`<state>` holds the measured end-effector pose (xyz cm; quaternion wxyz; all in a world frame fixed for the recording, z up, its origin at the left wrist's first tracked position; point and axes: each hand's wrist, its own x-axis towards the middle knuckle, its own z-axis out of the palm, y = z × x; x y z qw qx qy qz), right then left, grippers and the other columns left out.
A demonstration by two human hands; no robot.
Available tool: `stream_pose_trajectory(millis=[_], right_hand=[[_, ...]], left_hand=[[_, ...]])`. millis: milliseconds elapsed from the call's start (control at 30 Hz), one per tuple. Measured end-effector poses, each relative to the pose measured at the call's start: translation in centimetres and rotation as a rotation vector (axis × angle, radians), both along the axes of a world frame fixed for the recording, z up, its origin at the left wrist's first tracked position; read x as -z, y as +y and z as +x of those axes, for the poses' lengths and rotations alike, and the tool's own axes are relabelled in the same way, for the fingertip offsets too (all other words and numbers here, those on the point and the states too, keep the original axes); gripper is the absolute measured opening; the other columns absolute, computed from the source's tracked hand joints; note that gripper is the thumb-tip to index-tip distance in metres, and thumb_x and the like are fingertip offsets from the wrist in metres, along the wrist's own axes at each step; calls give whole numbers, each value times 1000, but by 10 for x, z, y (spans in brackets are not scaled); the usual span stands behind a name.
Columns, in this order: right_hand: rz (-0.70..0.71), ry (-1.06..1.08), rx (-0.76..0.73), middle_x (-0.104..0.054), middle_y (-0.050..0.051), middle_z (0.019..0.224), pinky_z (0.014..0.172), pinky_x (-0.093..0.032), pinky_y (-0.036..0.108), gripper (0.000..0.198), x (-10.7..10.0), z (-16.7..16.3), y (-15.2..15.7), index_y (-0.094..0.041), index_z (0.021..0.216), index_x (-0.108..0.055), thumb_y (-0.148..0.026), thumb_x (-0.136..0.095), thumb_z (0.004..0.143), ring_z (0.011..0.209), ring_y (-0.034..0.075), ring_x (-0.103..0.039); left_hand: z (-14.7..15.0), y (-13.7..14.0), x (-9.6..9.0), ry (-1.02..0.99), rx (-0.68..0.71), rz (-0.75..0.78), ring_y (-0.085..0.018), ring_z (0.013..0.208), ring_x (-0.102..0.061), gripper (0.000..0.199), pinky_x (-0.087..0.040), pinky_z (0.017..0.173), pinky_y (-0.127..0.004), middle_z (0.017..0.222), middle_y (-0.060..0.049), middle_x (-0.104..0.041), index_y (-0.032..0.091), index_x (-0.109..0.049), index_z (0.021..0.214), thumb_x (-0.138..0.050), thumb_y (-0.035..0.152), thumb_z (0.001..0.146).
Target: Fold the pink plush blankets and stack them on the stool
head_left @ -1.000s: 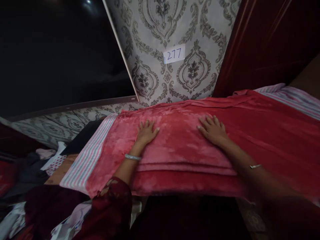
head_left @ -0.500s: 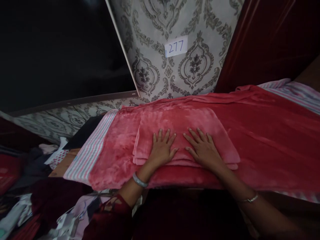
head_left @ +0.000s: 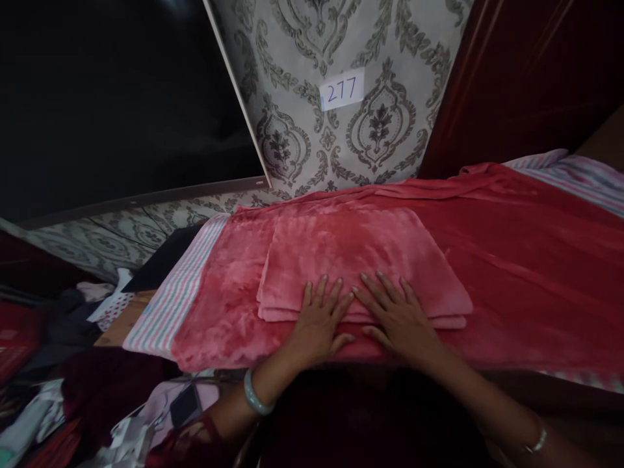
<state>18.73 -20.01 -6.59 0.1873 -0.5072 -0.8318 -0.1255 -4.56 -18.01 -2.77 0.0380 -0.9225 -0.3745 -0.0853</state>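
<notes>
The left hand (head_left: 316, 325) and right hand (head_left: 405, 325) lie palm down, fingers spread, on the near edge of a folded pink cloth (head_left: 353, 253), which rests on a larger red blanket (head_left: 526, 266) near a patterned wall (head_left: 331, 143), striped cloth (head_left: 178, 289) showing at its left

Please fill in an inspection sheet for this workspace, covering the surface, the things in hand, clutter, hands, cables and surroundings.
Surface: spread red blanket, with a striped border at its left end.
Things in hand: folded pink-red cloth, lying flat on the blanket, layers showing at its near edge.
Clutter: at lower left, dark maroon fabric and a dark rectangular object on something pink.
Hands: left hand and right hand rest at the cloth's near edge, fingers spread, neither grasping.
Cables: thin dark lines on the wall below the screen; cannot tell whether cables.
Surroundings: black screen, patterned wallpaper, paper marked 277, dark red panel.
</notes>
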Motion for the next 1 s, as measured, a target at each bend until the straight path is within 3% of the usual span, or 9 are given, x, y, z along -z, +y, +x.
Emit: stream_pose_trajectory(millis=[133,300,433,600,733,867,1000], right_hand=[[-5,8,12,-35,7,166,120,-20,63,63,5,-2,0,-29,155,-46,-52,-52,97,154,34,-23],[-16,-7,5,-37,5,165,118,-26,62,61,-6,12,4,-33,159,-39,-44,-47,100,152,32,-30],[-17,26,99,-37,8,165,116,-25,68,66,-10,48,-4,-34,163,-28,-51,-43,101,152,35,-31],[-77,102,134,-30,9,168,112,-38,62,71,3,77,-19,-33,164,-23,-56,-44,100,153,36,-27],[-82,165,118,-31,8,168,113,-40,59,70,9,79,-18,-35,165,-21,-42,-47,100,154,35,-27],[-12,217,59,-35,9,165,114,-43,53,82,11,86,-15,-33,167,-10,-20,-45,95,149,30,-37],[102,259,108,-47,12,155,109,-47,51,83,19,97,-15,-30,166,-17,-14,-47,90,137,31,-50]], left_hand=[[1,0,9,-5,-6,21,-39,159,-6,86,-15,124,-67,171,-12,-22,25,-26,163,-65,54,91],[-7,5,-4,-37,-19,32,-33,158,-17,76,-16,126,-64,169,-10,-31,28,-32,161,-64,41,93],[-40,10,-10,-10,-150,77,-35,155,-26,72,-9,125,-67,167,-13,-34,25,-39,158,-66,30,91],[-81,14,-2,26,-258,88,-33,156,-25,77,-17,124,-66,166,-15,-35,21,-36,159,-61,15,87],[-85,15,-1,11,-266,85,-33,157,-23,81,-23,122,-66,166,-16,-34,23,-36,159,-58,7,83],[-85,14,2,-74,-298,142,-36,156,-24,84,-28,120,-65,167,-18,-32,23,-40,156,-59,2,76],[-95,16,11,-205,-356,221,-38,146,-42,76,-41,116,-59,154,-22,-47,17,-51,145,-59,1,71]])
